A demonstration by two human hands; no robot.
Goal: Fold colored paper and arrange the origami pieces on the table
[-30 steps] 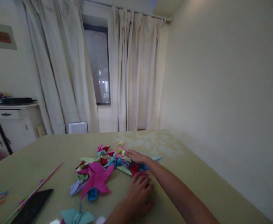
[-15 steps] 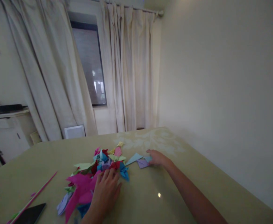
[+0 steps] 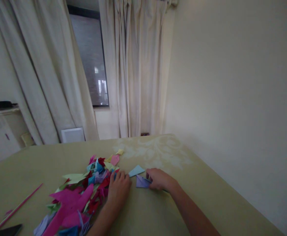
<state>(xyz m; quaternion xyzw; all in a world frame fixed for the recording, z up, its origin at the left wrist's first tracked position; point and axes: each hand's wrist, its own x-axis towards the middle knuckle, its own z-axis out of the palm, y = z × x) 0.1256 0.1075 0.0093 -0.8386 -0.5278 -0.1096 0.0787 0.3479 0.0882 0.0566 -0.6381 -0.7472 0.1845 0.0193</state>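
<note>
A heap of folded paper pieces [image 3: 73,200] in many colours, with a large magenta one on top, covers the table's left-centre. At the heap's right edge my left hand [image 3: 120,186] lies palm down, fingers loosely laid over a bit of blue folded paper that it mostly hides. Further right, my right hand [image 3: 160,179] has its bent fingers closed on the right corner of a purple folded paper [image 3: 142,182] on the table. Just beyond it lies a light blue folded paper [image 3: 136,170], between the two hands.
Left of the heap, a thin pink stick [image 3: 23,203] lies near a dark flat object [image 3: 9,231]. The table [image 3: 207,203] meets a plain wall [image 3: 232,98] on the right. Behind stand curtains [image 3: 143,82], a window [image 3: 89,59] and a pale framed panel [image 3: 72,135].
The view has shifted, so the heap sits further left. My left hand has moved right across the heap's edge, covering the blue folded piece. My right hand has come nearer, onto the purple paper.
</note>
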